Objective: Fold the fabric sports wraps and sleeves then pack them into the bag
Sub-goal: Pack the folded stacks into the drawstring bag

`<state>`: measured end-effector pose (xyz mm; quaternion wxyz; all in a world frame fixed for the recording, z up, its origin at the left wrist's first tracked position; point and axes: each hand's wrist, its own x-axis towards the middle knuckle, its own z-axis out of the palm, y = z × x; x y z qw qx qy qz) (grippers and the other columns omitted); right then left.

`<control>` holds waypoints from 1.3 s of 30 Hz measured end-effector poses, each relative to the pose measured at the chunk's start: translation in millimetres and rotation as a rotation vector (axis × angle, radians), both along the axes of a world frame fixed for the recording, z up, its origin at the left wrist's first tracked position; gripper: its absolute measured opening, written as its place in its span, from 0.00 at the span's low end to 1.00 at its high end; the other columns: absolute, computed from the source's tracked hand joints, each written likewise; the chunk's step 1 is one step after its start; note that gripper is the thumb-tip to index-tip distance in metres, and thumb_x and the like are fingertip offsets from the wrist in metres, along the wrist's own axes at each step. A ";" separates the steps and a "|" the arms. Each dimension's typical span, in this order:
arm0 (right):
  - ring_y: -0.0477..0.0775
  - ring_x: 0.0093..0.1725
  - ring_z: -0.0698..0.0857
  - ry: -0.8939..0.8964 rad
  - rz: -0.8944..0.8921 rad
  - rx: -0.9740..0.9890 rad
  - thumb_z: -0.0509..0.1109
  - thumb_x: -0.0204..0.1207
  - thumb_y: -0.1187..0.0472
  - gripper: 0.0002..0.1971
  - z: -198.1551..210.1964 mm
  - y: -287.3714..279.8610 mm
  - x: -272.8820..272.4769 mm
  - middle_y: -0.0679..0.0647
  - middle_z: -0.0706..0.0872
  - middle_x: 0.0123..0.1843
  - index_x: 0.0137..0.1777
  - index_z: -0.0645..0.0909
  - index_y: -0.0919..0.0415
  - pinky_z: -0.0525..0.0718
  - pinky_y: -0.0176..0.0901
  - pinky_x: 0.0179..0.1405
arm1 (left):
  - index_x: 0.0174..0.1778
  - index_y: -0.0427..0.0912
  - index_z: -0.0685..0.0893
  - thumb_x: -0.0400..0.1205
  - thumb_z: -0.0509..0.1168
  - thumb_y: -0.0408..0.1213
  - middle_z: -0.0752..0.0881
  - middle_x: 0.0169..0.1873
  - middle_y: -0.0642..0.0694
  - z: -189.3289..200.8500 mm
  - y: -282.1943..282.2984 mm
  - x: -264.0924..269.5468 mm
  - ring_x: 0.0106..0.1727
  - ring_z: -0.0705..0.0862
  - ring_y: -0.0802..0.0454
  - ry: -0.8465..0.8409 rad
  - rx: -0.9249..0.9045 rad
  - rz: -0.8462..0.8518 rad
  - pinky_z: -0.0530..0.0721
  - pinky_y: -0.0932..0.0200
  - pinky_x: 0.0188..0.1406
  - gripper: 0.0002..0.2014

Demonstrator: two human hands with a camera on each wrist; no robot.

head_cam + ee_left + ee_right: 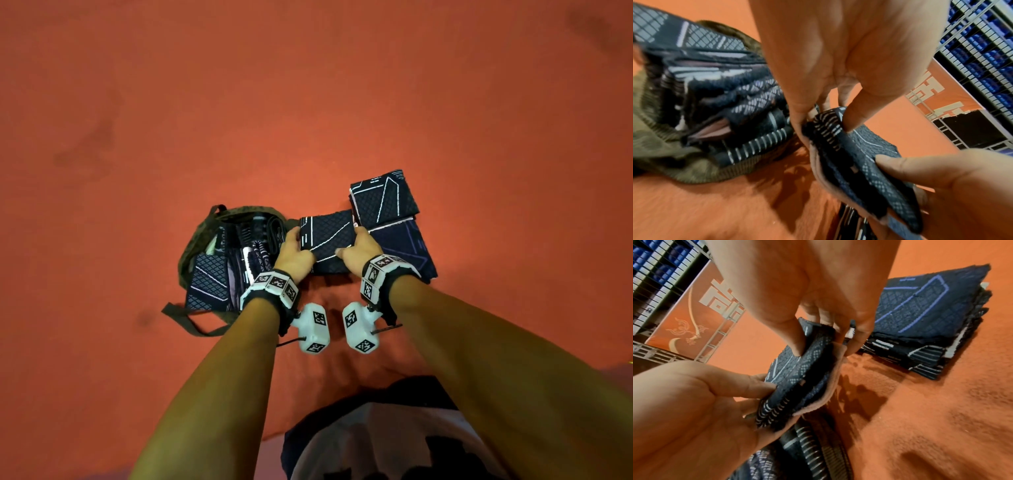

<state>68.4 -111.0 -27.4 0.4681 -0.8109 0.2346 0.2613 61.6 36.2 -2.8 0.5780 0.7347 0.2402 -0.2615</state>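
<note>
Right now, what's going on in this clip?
A person is packing folded sports sleeves. Both hands, the left hand and the right hand, grip one folded dark sleeve by its side edges above the orange surface. The olive bag beside it already holds several pieces; a folded stack waits on the right.

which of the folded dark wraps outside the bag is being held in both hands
The middle folded wrap, just right of the bag: left hand and right hand grip its sides. The stacked wraps farther right lie untouched.
</note>
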 end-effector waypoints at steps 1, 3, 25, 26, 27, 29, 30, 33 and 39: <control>0.59 0.60 0.85 -0.010 0.002 0.002 0.73 0.76 0.62 0.38 4.0 2.6 0.8 0.55 0.86 0.62 0.85 0.63 0.51 0.80 0.44 0.64 | 0.83 0.44 0.63 0.64 0.67 0.32 0.83 0.65 0.40 12.9 1.1 -1.7 0.64 0.84 0.43 -0.020 0.006 0.001 0.83 0.41 0.67 0.46; 0.60 0.62 0.84 -0.027 0.012 0.007 0.73 0.76 0.61 0.37 11.6 8.8 2.2 0.55 0.85 0.64 0.85 0.64 0.52 0.80 0.46 0.68 | 0.83 0.42 0.63 0.73 0.67 0.25 0.83 0.64 0.40 30.5 5.0 -3.8 0.62 0.84 0.43 -0.048 0.010 0.010 0.83 0.41 0.67 0.41; 0.57 0.55 0.83 -0.017 0.178 0.118 0.78 0.73 0.64 0.28 56.0 118.8 13.5 0.54 0.84 0.57 0.70 0.72 0.56 0.79 0.44 0.55 | 0.85 0.42 0.61 0.80 0.58 0.16 0.81 0.67 0.40 61.7 117.3 -28.4 0.50 0.84 0.53 -0.112 0.096 0.241 0.81 0.67 0.33 0.36; 0.57 0.55 0.83 -0.006 0.180 0.117 0.79 0.72 0.64 0.28 57.8 121.6 14.7 0.54 0.83 0.56 0.69 0.71 0.58 0.80 0.45 0.56 | 0.85 0.42 0.61 0.81 0.58 0.17 0.81 0.67 0.40 58.9 119.4 -28.2 0.49 0.84 0.54 -0.109 0.093 0.250 0.81 0.67 0.32 0.35; 0.57 0.56 0.83 0.001 0.172 0.117 0.79 0.72 0.64 0.28 58.2 124.2 15.6 0.54 0.83 0.56 0.69 0.71 0.59 0.81 0.47 0.58 | 0.85 0.42 0.61 0.81 0.58 0.18 0.81 0.67 0.40 56.3 121.2 -28.2 0.48 0.84 0.55 -0.106 0.085 0.261 0.82 0.66 0.33 0.35; 0.60 0.58 0.84 0.029 0.148 0.109 0.81 0.69 0.63 0.31 57.2 129.0 17.3 0.55 0.84 0.59 0.69 0.71 0.62 0.83 0.51 0.62 | 0.84 0.42 0.62 0.82 0.59 0.18 0.81 0.67 0.39 49.5 124.6 -28.0 0.47 0.83 0.56 -0.099 0.072 0.290 0.81 0.65 0.34 0.34; 0.61 0.59 0.85 0.043 0.144 0.104 0.82 0.68 0.62 0.32 57.5 132.0 17.8 0.56 0.85 0.60 0.69 0.72 0.62 0.84 0.54 0.63 | 0.84 0.42 0.62 0.82 0.59 0.18 0.81 0.66 0.40 45.3 126.8 -27.7 0.46 0.83 0.57 -0.098 0.069 0.303 0.81 0.66 0.33 0.34; 0.61 0.55 0.87 0.067 0.162 0.120 0.85 0.62 0.59 0.31 53.9 144.9 18.8 0.56 0.86 0.58 0.63 0.75 0.61 0.87 0.57 0.61 | 0.82 0.42 0.66 0.82 0.59 0.18 0.82 0.60 0.43 36.1 135.3 -27.7 0.45 0.83 0.59 -0.090 0.072 0.338 0.81 0.67 0.31 0.32; 0.59 0.53 0.88 0.096 0.208 0.132 0.81 0.60 0.57 0.26 45.0 167.1 13.6 0.54 0.87 0.55 0.58 0.79 0.56 0.89 0.58 0.55 | 0.80 0.42 0.70 0.80 0.56 0.16 0.84 0.58 0.45 19.3 157.2 -31.7 0.47 0.85 0.57 -0.038 0.046 0.360 0.85 0.60 0.38 0.32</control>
